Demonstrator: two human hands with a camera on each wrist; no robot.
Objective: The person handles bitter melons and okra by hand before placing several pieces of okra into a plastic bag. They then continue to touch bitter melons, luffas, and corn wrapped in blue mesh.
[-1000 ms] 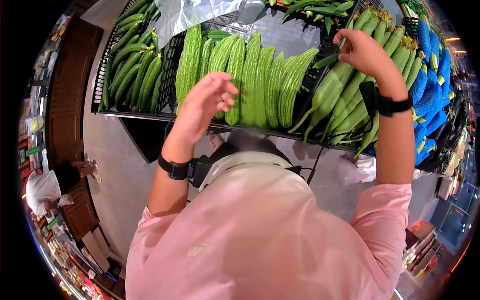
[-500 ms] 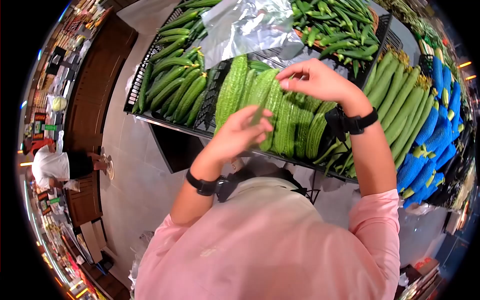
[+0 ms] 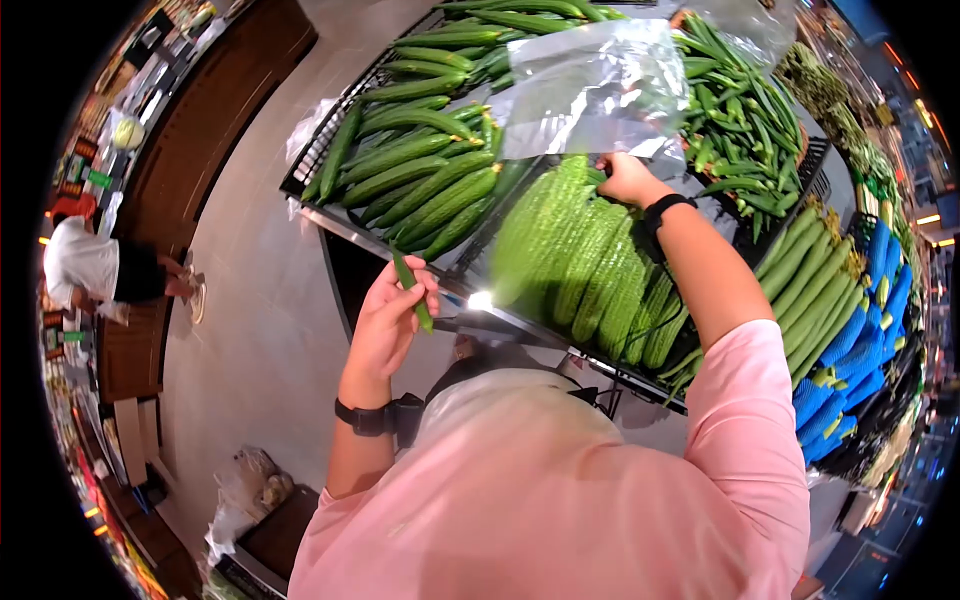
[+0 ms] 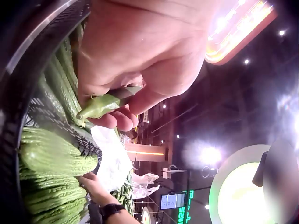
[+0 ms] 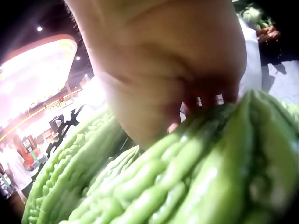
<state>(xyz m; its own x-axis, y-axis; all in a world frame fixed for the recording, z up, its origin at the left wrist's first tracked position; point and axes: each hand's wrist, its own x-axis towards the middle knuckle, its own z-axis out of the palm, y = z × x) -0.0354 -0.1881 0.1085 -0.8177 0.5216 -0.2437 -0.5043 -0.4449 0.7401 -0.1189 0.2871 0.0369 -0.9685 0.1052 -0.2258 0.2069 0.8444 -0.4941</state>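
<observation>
Two hands: left (image 3: 388, 315) pinches okra (image 4: 100, 106), right (image 3: 630, 182) at bitter melons (image 3: 592, 262), grip unclear; grey floor (image 3: 250, 260).

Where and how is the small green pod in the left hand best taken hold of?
Probably pinch the small green pod lightly across its width at its lower end in the head view, coming from that side: it is slim, and that end sticks out past the left hand.

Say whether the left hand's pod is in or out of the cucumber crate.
Out: the head view shows the left hand pinching the pod at the near edge of the crate, not among the cucumbers inside.
</observation>
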